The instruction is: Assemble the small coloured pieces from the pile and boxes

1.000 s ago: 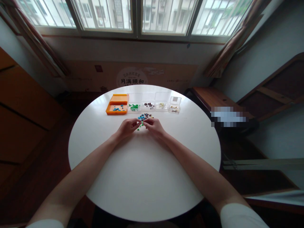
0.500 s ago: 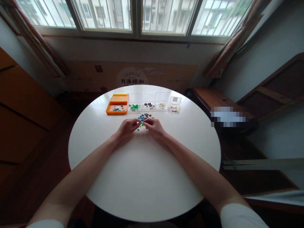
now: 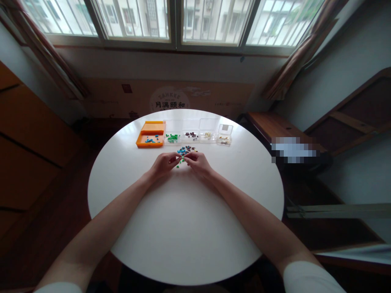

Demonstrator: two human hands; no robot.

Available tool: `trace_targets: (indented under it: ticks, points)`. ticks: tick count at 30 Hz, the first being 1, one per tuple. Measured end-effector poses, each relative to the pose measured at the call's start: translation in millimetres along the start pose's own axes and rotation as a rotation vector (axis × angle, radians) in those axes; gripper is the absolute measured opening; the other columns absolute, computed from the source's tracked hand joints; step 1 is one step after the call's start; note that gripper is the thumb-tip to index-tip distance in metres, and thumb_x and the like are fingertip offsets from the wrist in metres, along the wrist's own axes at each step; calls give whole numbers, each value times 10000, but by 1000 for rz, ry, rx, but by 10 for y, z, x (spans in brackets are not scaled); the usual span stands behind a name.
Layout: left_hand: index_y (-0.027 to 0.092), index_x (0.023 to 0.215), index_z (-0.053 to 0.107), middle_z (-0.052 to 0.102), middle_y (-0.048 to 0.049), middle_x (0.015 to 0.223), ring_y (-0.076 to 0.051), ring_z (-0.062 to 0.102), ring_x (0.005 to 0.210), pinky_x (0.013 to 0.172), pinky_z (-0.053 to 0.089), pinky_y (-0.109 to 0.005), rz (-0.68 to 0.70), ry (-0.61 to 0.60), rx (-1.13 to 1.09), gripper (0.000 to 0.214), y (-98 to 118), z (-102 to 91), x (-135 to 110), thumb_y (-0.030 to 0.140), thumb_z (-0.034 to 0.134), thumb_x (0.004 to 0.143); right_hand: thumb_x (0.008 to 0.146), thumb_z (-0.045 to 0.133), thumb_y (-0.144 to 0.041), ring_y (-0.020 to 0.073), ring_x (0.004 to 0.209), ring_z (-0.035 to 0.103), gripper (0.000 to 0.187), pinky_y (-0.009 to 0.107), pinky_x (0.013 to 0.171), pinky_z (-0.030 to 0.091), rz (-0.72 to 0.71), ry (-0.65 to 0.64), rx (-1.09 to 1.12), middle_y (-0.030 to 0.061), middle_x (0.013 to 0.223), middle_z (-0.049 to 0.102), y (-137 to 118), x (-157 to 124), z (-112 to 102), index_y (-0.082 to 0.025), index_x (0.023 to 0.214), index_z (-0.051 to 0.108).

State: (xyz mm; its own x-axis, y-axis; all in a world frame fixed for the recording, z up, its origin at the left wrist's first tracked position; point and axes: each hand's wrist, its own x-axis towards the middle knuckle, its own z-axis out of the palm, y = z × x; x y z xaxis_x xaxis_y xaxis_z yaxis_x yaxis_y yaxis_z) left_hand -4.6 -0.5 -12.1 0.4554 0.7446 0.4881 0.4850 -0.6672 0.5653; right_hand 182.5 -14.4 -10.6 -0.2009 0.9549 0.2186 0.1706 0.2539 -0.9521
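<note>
My left hand [image 3: 165, 162] and my right hand [image 3: 198, 162] meet over the white round table [image 3: 183, 228], their fingertips pinched together on a small green toy brick [image 3: 183, 157]. Its exact shape is too small to make out, and the fingers cover part of it. A few loose green pieces [image 3: 177, 166] lie on the tabletop just below the fingertips. Right behind my hands spreads a loose pile of small blue, dark brown and pale toy bricks [image 3: 187, 149].
Behind the pile, an open orange box [image 3: 140, 144] holds blue pieces. To its right runs a row of open clear boxes [image 3: 200, 140] with green, dark brown, cream and mixed pieces. A brown wooden bench [image 3: 265, 124] stands right of the table, below the window.
</note>
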Motion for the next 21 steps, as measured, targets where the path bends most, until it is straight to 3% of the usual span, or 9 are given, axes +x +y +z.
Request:
trace_targets:
  ticks: [21]
  points:
    - [145, 905, 694, 542, 27, 551, -60, 436, 486, 511, 347, -168, -5, -2, 6, 254, -18, 11, 0, 343, 541, 861, 718, 655, -401, 91, 542, 547, 306, 214, 516, 442, 6, 3, 10, 34, 647, 641, 3, 2, 3, -109, 805, 683]
